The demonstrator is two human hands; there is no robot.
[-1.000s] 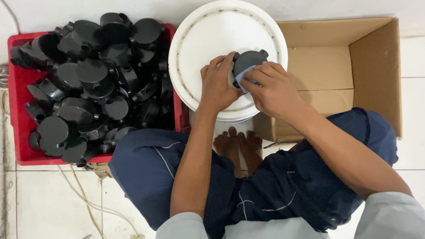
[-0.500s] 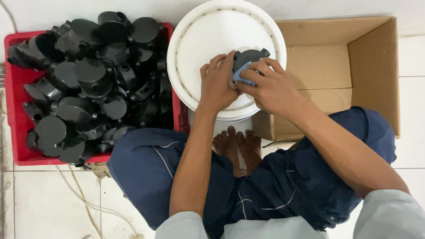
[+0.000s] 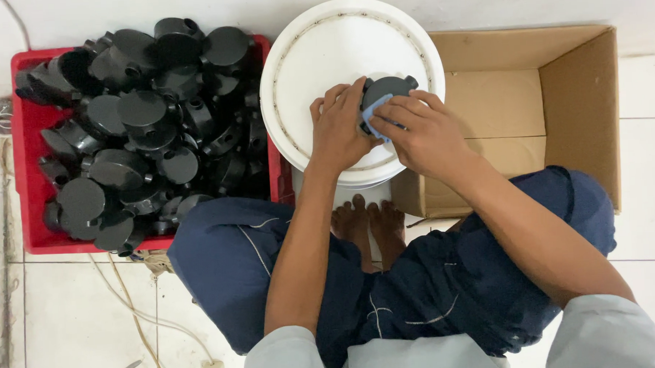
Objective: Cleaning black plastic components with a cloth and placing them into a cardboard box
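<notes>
both hands together — left hand (image 3: 339, 129) and right hand (image 3: 418, 132) clamped on round black part (image 3: 387, 90)

I see a round black plastic part (image 3: 388, 91), dome-topped with small stub lugs at its rim, lying flat side down beneath my two hands. My left hand (image 3: 338, 129) grips its left edge; my right hand (image 3: 420, 133) covers its lower right. A small blue pad (image 3: 373, 116) sits pressed against the part's lower edge, just under my right fingertips. Only the part's upper half shows above my fingers.
</notes>
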